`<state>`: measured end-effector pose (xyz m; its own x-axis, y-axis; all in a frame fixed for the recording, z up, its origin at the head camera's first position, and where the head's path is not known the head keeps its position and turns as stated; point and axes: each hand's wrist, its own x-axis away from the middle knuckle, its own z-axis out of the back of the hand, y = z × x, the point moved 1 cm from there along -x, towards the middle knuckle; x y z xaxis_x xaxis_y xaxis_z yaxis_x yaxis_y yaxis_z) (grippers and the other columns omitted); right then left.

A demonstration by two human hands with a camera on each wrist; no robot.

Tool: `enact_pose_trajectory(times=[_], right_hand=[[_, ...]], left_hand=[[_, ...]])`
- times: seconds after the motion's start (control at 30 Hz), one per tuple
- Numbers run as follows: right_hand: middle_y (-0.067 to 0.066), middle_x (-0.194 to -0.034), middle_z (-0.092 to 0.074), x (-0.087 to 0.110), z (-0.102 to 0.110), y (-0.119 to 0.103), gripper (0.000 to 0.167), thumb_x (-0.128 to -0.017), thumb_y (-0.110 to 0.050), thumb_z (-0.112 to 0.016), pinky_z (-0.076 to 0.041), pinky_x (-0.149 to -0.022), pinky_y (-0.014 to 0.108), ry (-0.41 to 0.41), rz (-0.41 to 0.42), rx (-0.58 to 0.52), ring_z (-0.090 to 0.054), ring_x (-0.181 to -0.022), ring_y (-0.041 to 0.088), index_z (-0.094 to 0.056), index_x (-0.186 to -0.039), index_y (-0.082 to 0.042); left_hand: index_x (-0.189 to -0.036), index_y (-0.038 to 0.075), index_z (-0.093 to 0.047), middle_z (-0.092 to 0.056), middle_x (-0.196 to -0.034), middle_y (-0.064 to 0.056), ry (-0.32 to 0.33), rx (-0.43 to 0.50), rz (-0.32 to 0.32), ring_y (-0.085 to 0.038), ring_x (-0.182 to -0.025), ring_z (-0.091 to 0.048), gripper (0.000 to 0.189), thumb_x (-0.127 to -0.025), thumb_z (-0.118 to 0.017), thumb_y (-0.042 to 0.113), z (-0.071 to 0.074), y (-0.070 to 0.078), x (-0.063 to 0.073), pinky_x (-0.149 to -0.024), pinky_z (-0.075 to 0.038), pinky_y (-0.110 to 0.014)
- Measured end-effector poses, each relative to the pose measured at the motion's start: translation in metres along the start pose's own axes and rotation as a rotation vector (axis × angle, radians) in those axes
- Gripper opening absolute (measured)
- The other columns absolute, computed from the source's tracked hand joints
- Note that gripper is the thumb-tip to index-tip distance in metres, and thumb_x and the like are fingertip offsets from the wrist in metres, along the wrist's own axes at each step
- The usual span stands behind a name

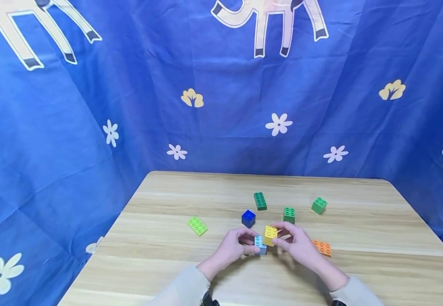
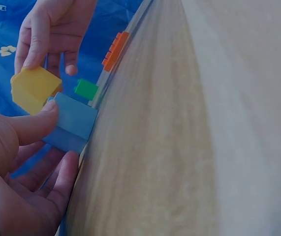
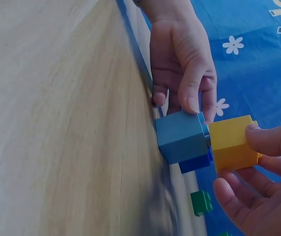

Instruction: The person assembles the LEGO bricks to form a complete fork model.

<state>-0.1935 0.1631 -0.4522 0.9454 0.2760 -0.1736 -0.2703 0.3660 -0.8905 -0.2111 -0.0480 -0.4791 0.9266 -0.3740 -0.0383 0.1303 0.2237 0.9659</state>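
Between thumb and fingers, my left hand (image 1: 233,247) grips a light blue brick (image 1: 261,248), which sits low at the table with its studs up. My right hand (image 1: 297,245) pinches a yellow brick (image 1: 270,237) by its sides. In the right wrist view, the yellow brick (image 3: 234,142) hangs tilted at the studded top of the light blue brick (image 3: 182,135), its lower face right by the studs. From the left wrist view, the left thumb presses the side of the light blue brick (image 2: 71,118), with the yellow brick (image 2: 36,88) just over it.
On the wooden table (image 1: 160,263), a dark blue brick (image 1: 248,218) stands just beyond the hands. Green bricks (image 1: 289,215) lie farther back, a lime brick (image 1: 197,226) to the left. An orange brick (image 1: 323,248) is beside the right hand. Blue patterned cloth (image 1: 229,127) surrounds the table.
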Motion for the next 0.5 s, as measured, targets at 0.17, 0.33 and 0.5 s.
enact_pose_trajectory(times=[0.17, 0.33, 0.5], right_hand=[[0.007, -0.098, -0.062, -0.002, -0.005, -0.003, 0.039, -0.08, -0.014, -0.071, -0.053, -0.072, 0.026, -0.004, 0.025, 0.004, -0.059, -0.087, 0.02, -0.059, -0.116, -0.004], [0.008, -0.1, -0.062, -0.003, -0.01, -0.005, 0.038, -0.081, -0.013, -0.071, -0.053, -0.072, 0.027, -0.025, 0.073, -0.008, -0.059, -0.088, 0.019, -0.059, -0.115, -0.002], [0.008, -0.102, -0.062, -0.005, -0.014, -0.005, 0.039, -0.081, -0.012, -0.07, -0.053, -0.072, 0.026, -0.037, 0.065, 0.008, -0.059, -0.089, 0.02, -0.058, -0.117, -0.001]], left_hand=[[-0.1, 0.003, -0.065, -0.066, -0.088, -0.007, 0.005, 0.004, -0.014, -0.021, -0.082, -0.062, 0.032, -0.071, -0.078, 0.002, 0.0, 0.0, 0.001, -0.065, -0.053, -0.024], [-0.101, 0.004, -0.065, -0.066, -0.088, -0.007, 0.008, 0.005, -0.003, -0.02, -0.083, -0.062, 0.033, -0.071, -0.078, 0.002, 0.001, -0.001, 0.001, -0.066, -0.053, -0.023], [-0.102, 0.002, -0.065, -0.066, -0.089, -0.007, 0.005, 0.022, -0.009, -0.019, -0.083, -0.062, 0.034, -0.071, -0.078, 0.003, 0.001, -0.002, 0.001, -0.066, -0.053, -0.024]])
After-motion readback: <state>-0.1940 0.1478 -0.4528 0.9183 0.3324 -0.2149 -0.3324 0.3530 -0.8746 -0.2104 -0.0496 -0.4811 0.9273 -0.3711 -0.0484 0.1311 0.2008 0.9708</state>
